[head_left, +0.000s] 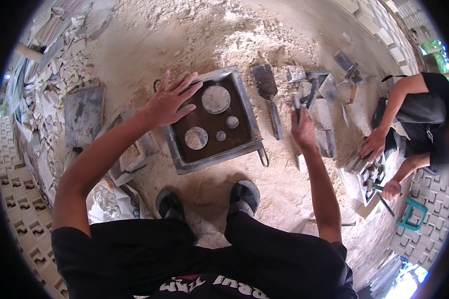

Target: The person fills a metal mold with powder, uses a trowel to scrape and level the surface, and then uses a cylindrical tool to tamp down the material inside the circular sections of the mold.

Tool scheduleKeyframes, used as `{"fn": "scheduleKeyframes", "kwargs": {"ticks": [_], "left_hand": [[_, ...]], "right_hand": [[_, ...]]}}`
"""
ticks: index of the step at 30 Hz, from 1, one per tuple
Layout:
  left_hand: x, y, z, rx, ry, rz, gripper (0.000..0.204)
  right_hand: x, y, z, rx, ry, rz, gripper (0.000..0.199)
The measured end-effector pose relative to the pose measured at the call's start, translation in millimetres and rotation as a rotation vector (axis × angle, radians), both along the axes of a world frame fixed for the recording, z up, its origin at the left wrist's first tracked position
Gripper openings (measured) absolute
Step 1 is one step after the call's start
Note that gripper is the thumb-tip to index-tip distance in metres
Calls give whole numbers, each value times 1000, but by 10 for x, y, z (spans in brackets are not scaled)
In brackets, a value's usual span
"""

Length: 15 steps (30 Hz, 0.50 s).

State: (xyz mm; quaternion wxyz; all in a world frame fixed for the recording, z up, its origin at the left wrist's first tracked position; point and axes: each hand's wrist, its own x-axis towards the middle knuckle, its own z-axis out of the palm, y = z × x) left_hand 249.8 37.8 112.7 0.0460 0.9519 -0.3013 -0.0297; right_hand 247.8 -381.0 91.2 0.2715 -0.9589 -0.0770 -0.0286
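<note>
A square dark metal mould (258, 144) lies on the dusty ground before my feet, with a wire loop at its lower right corner. Inside, brown material surrounds several pale round discs, among them a large disc (216, 99) and a smaller disc (196, 138). My left hand (172, 101) rests with fingers spread on the mould's upper left edge. Right of the mould, my right hand (303, 133) is closed around a dark, bar-like hand tool (298, 105); its exact kind is unclear. A flat trowel (265, 82) lies between the mould and that hand.
Metal blocks (323, 114) and a brick hammer-like tool (353, 74) lie at the right. Farther right, a co-worker's hands (376, 144) work at another mould, near a teal stool (413, 215). A dark board (84, 110) and rubble lie left; patterned blocks (379, 30) are stacked far right.
</note>
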Motion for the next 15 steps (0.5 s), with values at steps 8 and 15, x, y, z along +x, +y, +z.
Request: {"fn": "scheduleKeyframes", "kwargs": {"ticks": [8,15], "left_hand": [[-830,-235,-53,-223,42,-33,71],[-865,-7,-103,-272,146,-152,71]], "right_hand": [[-132,866,1767,867,-177,154,34],[56,1813,2485,1022,197,238,45]]}}
